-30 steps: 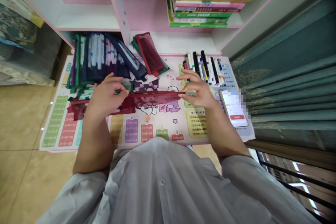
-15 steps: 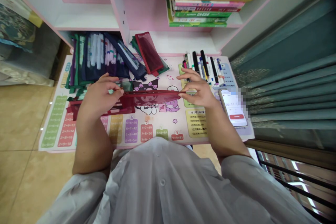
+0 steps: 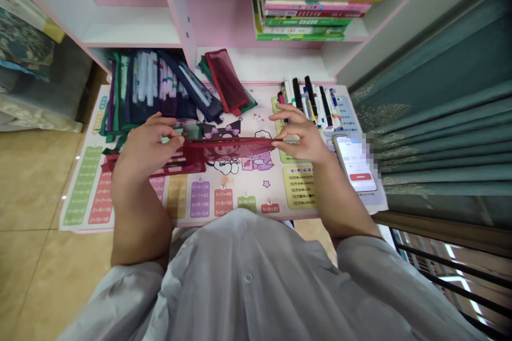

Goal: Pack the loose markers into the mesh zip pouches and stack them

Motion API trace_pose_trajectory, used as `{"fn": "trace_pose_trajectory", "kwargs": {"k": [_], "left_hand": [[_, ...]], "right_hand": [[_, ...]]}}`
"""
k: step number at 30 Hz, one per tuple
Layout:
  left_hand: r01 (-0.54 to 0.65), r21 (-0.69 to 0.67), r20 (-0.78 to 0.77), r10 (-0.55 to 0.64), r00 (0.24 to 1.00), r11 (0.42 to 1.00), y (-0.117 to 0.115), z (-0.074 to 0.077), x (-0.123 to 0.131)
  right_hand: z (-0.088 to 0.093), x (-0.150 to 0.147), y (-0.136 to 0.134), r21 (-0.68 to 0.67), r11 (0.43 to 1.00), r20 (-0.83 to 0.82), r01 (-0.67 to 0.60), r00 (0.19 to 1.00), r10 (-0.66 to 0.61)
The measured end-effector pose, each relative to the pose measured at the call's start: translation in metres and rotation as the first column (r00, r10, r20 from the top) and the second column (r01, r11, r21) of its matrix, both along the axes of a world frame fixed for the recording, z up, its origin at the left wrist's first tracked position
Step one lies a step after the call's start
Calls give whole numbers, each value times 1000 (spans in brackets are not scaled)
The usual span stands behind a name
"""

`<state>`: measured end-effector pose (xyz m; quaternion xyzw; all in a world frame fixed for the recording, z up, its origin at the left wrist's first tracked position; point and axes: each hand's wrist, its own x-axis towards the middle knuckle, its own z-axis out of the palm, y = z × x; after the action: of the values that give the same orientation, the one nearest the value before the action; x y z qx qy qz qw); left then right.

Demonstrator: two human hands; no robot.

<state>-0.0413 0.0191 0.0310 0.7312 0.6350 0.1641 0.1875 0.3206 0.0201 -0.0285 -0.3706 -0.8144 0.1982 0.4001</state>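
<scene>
A dark red mesh zip pouch (image 3: 236, 149) is stretched level between my hands above the desk mat. My left hand (image 3: 150, 144) pinches its left end along the top edge. At the right corner my right hand (image 3: 298, 133) grips it between thumb and finger, the other fingers spread. Behind my left hand lies another red mesh pouch (image 3: 176, 162) with pens showing through, partly hidden. Beyond the hands rests a flat red mesh pouch (image 3: 227, 82) on top of a green one. Several pens and black markers (image 3: 310, 101) lie in a row past my right hand.
Filled mesh pouches (image 3: 148, 82) are piled at the back left, under the shelf. A stack of books (image 3: 312, 10) stands on the right shelf. A lit phone (image 3: 355, 162) lies at the mat's right side. The printed mat (image 3: 256, 197) covers the desk.
My left hand has slid slightly left along the pouch's top edge. My right hand stays in place on its corner.
</scene>
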Motion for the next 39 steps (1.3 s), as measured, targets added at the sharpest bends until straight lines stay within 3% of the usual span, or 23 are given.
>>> {"fn": "trace_pose_trajectory", "kwargs": {"k": [8, 23, 29, 32, 35, 39], "left_hand": [[-22, -28, 21, 22, 1000, 999, -4, 9, 3], [86, -46, -61, -89, 994, 995, 3, 0, -12], [121, 55, 109, -126, 986, 991, -2, 5, -8], [260, 68, 168, -268, 949, 963, -6, 9, 8], [427, -60, 147, -415, 898, 902, -9, 6, 28], [491, -174, 89, -483, 871, 854, -15, -4, 48]], "right_hand": [[2, -2, -1, -61, 998, -5, 18, 1000, -19], [-1, 0, 0, -75, 997, 5, -13, 1000, 14], [0, 1, 1, -110, 994, -26, -8, 1000, 5], [0, -2, 1, -119, 993, -41, -25, 999, 20], [-2, -8, 0, -129, 991, -41, -48, 998, 43], [-3, -16, -1, -135, 990, -43, -46, 998, 41]]}}
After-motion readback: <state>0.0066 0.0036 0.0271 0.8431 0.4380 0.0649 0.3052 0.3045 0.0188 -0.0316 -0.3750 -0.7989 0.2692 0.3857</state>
